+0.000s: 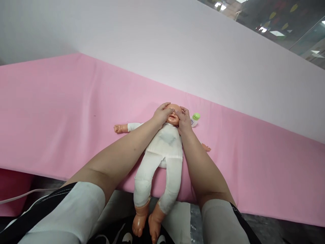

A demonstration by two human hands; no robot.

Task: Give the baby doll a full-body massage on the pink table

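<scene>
A baby doll (165,144) lies on its back on the pink-covered surface, its head away from me. It has a white cloth body and tan plastic head, hands and feet. My left hand (160,114) cups one side of its head, and my right hand (185,119) cups the other. Both thumbs rest on the upper face around the eyes, covering them; the doll's mouth shows below. Just right of my right hand is a small white bottle (195,120) with a green cap, partly hidden by that hand. The doll's feet hang past the near edge.
The pink-covered surface (50,118) runs left and right against a white wall (152,44). A glass pane (279,27) tops the wall at upper right. At lower left are a pale cable (27,193) and a red object (12,189). My shoes show below.
</scene>
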